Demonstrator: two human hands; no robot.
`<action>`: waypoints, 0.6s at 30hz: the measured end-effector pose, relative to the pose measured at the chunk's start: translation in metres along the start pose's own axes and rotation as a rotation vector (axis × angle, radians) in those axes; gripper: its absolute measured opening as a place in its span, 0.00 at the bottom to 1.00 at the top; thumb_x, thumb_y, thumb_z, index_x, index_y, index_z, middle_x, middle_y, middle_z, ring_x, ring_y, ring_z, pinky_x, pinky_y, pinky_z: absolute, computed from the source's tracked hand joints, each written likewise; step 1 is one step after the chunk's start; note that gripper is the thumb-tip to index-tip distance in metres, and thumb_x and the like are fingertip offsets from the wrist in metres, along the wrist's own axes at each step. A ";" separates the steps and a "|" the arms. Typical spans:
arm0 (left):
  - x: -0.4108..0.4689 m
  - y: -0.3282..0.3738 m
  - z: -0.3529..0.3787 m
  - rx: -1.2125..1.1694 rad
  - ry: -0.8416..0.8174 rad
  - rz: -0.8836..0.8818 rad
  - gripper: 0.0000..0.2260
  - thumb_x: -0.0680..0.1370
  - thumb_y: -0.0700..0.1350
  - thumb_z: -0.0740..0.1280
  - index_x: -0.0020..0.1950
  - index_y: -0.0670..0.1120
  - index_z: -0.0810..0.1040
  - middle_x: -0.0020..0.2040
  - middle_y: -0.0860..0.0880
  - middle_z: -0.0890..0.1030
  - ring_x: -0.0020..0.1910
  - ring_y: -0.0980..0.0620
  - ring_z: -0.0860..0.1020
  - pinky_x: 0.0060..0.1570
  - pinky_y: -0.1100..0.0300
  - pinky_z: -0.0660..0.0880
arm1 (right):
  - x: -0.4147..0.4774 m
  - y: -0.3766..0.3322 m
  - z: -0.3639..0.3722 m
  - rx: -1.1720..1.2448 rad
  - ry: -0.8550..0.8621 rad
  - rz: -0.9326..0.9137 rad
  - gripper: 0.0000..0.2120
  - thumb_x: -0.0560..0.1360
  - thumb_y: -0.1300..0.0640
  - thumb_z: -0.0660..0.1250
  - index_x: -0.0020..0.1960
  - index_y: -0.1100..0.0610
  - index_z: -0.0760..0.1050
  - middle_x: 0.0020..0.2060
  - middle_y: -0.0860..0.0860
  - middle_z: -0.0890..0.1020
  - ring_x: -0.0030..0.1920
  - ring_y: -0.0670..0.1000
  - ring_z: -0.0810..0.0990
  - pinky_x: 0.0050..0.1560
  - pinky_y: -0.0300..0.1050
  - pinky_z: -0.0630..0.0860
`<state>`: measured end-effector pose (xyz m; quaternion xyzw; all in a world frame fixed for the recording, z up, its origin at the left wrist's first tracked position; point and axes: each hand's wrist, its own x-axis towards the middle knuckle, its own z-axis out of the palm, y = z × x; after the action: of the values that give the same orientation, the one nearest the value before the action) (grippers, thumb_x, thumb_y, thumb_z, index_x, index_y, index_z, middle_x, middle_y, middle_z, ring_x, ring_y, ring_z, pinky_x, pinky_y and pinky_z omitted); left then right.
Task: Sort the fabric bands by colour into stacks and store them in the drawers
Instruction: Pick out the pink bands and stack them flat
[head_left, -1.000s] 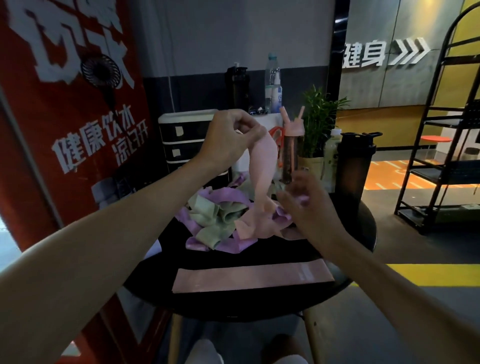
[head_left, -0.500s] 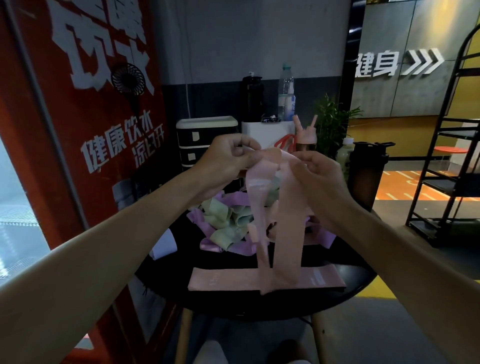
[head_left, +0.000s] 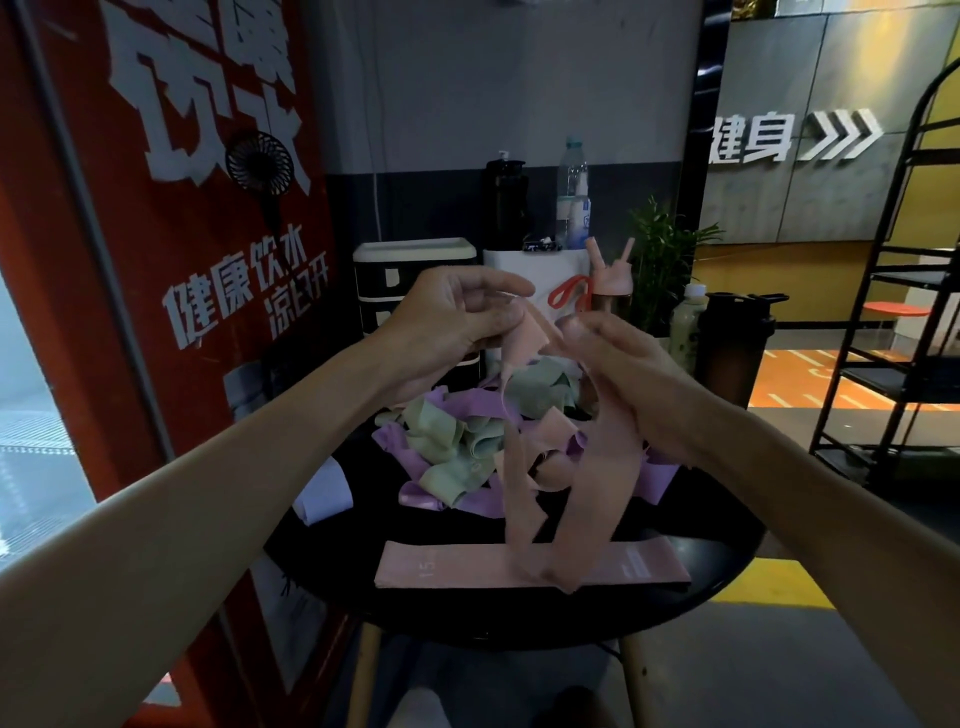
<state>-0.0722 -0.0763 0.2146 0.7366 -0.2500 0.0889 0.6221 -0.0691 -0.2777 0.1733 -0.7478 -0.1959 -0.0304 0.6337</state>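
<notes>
A red printed banner (head_left: 156, 260) covers the left wall of a dim gym room. A round black table (head_left: 467, 618) stands beside it, with a black-and-cream drawer unit (head_left: 384, 275) at the far side. A pile of green and purple fabric bands (head_left: 447, 441) lies at the table centre. A flat pink fabric band (head_left: 447, 569) lies along the near edge. A looped pink fabric band (head_left: 597, 488) hangs above the table, its lower end in front of the flat band. The left hand (head_left: 447, 327) pinches its upper end between thumb and curled fingers. The right hand (head_left: 623, 374), just beside the left, grips the adjoining strand.
</notes>
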 end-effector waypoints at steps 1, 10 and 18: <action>-0.001 0.000 0.000 0.023 -0.004 0.001 0.08 0.79 0.33 0.67 0.55 0.42 0.81 0.48 0.43 0.83 0.50 0.49 0.82 0.57 0.52 0.79 | 0.000 0.001 -0.001 -0.091 0.016 -0.052 0.14 0.71 0.41 0.72 0.53 0.48 0.80 0.42 0.51 0.80 0.40 0.52 0.79 0.43 0.51 0.76; -0.003 0.002 -0.004 0.054 -0.040 -0.029 0.10 0.80 0.35 0.66 0.54 0.47 0.83 0.47 0.48 0.84 0.50 0.48 0.79 0.62 0.41 0.73 | 0.001 0.000 -0.007 0.028 0.117 -0.117 0.07 0.79 0.62 0.65 0.53 0.60 0.81 0.39 0.54 0.84 0.39 0.51 0.82 0.40 0.44 0.77; 0.001 0.007 -0.005 0.064 0.027 -0.001 0.09 0.78 0.37 0.69 0.52 0.49 0.84 0.49 0.47 0.86 0.52 0.50 0.82 0.61 0.48 0.75 | 0.007 -0.004 -0.004 -0.208 0.246 -0.132 0.06 0.76 0.66 0.67 0.50 0.57 0.79 0.48 0.57 0.82 0.46 0.49 0.79 0.52 0.47 0.78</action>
<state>-0.0736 -0.0726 0.2217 0.7552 -0.2381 0.1064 0.6014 -0.0632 -0.2797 0.1802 -0.7855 -0.1617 -0.1834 0.5685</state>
